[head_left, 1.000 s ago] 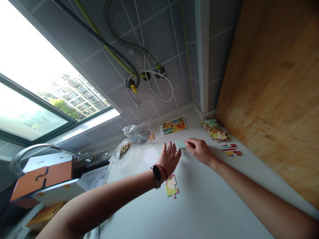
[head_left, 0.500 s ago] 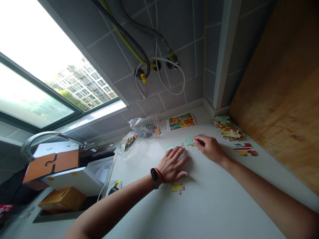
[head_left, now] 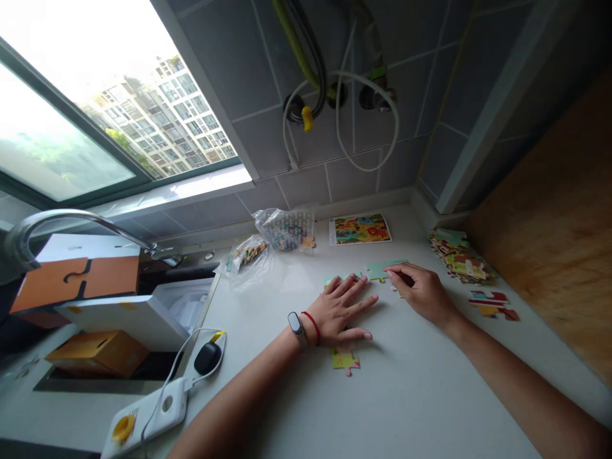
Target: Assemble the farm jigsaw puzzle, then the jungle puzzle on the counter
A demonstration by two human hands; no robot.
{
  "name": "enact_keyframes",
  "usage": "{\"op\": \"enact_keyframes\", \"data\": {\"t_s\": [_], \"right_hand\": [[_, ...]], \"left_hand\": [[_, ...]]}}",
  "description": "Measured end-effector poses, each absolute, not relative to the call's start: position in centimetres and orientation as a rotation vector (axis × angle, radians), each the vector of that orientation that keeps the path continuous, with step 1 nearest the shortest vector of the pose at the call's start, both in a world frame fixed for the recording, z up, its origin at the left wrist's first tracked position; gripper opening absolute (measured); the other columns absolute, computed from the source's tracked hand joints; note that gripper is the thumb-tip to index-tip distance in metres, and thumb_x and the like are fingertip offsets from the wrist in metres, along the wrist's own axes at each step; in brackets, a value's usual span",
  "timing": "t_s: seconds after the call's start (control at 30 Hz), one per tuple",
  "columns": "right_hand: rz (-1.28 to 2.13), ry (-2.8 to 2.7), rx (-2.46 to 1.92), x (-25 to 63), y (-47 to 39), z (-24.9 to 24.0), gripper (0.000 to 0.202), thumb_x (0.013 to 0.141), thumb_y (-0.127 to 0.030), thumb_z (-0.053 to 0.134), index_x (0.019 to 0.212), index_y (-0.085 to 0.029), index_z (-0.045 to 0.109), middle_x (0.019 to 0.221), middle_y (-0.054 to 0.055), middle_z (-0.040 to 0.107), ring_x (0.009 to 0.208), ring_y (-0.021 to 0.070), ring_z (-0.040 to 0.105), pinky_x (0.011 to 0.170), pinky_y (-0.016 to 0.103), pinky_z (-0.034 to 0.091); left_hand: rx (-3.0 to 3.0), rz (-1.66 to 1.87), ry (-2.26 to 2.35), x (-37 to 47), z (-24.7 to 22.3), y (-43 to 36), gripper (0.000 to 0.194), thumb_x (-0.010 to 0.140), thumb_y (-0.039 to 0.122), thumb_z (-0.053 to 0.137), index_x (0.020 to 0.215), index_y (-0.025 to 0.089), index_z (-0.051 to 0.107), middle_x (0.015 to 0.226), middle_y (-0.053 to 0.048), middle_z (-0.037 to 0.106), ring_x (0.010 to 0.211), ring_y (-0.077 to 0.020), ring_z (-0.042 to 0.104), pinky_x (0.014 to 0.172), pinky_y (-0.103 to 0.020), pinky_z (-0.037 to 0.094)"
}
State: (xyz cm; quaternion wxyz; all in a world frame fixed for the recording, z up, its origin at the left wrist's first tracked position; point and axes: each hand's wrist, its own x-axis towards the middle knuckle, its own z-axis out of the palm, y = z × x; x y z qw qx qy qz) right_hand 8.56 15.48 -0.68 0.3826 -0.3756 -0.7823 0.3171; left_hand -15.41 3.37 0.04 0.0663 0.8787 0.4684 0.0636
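Lying on counter, a few green puzzle pcs are partly covered by L hand, fingers spread, & R hand, fingertips bunched (pinch unclear); a pc pile is left unplaced.

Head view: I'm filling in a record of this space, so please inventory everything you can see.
Green puzzle pieces: at least two, green, mid-counter
Puzzle section: one, mostly yellow, nearer front, partly hidden
Puzzle pile: uncountable, mixed, right
Loose pieces: count unclear, red and orange, before the pile
Picture card: one, multicoloured, back
Clear bags: apparently two, transparent, back left
Counter: one, white, centre
Faucet: one, silver, left
Orange box: one, orange, left
Brown box: one, brown, left
Power strip: one, white, lower left
Window: one, dark-framed, upper left
Wall hoses: several, yellow-green and dark, top
Wooden panel: one, brown, right
Left hand: one, red wrist cord, spread mid-counter
Right hand: one, bare, at green pieces' edge
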Motion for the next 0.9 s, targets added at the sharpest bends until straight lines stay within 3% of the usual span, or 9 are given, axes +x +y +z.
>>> {"op": "enact_keyframes", "data": {"t_s": [0.13,0.23,0.33,0.43,0.63,0.73,0.9], "right_hand": [[0.768,-2.048,-0.985,8.7,15.5,-0.5,0.028,0.097,-0.042,0.059,0.094,-0.022,0.078,0.088,0.007,0.079,0.074,0.0228,0.073,0.069,0.032,0.058],[0.729,-2.086,-0.967,8.6,15.3,0.0,0.028,0.099,-0.041,0.057,0.094,-0.021,0.078,0.088,0.008,0.079,0.075,0.0228,0.073,0.069,0.032,0.057],[0.717,-2.128,-0.954,8.6,14.8,0.4,0.027,0.100,-0.039,0.057,0.096,-0.021,0.077,0.089,0.008,0.078,0.077,0.0223,0.072,0.069,0.032,0.058],[0.744,-2.139,-0.968,8.8,14.3,0.6,0.026,0.101,-0.038,0.058,0.100,-0.021,0.077,0.092,0.008,0.077,0.078,0.0214,0.072,0.072,0.032,0.059],[0.492,-2.183,-1.006,10.2,15.1,1.7,0.022,0.101,-0.036,0.059,0.106,-0.023,0.077,0.096,0.008,0.074,0.093,0.0246,0.070,0.090,0.039,0.057],[0.211,-2.144,-1.143,12.2,16.7,1.5,0.029,0.098,-0.040,0.061,0.113,-0.020,0.076,0.110,0.014,0.071,0.108,0.0302,0.067,0.101,0.047,0.053],[-0.119,-2.123,-1.548,16.0,18.5,0.1,0.056,0.087,-0.054,0.071,0.133,-0.022,0.068,0.128,0.020,0.066,0.115,0.0382,0.065,0.095,0.050,0.054]], "left_hand": [[2.577,0.336,1.385,-15.5,-0.3,3.4,0.077,0.104,0.070,0.041,0.167,0.027,0.034,0.175,-0.012,0.024,0.161,-0.0359,0.025,0.130,-0.056,0.021],[2.473,0.496,1.384,-15.7,0.1,3.3,0.070,0.106,0.067,0.036,0.159,0.023,0.049,0.172,-0.013,0.033,0.159,-0.0354,0.031,0.129,-0.054,0.027],[2.362,0.759,1.381,-16.0,0.5,3.3,0.048,0.111,0.050,0.037,0.143,0.026,0.064,0.158,-0.008,0.055,0.156,-0.0301,0.039,0.127,-0.049,0.036],[2.288,0.948,1.395,-16.2,0.2,3.4,0.035,0.110,0.034,0.043,0.132,0.028,0.069,0.139,-0.005,0.069,0.146,-0.0243,0.051,0.123,-0.044,0.044],[2.268,0.965,1.476,-15.7,-1.6,3.9,0.031,0.103,0.032,0.056,0.130,0.029,0.071,0.141,-0.006,0.068,0.149,-0.0276,0.048,0.121,-0.049,0.047],[2.270,0.970,1.479,-15.6,-2.0,3.9,0.029,0.102,0.031,0.056,0.127,0.029,0.072,0.139,-0.006,0.068,0.149,-0.0284,0.048,0.121,-0.050,0.047],[2.286,1.007,1.495,-15.6,-2.4,4.0,0.025,0.103,0.030,0.055,0.118,0.028,0.074,0.134,-0.005,0.070,0.146,-0.0299,0.049,0.119,-0.050,0.047]]}}
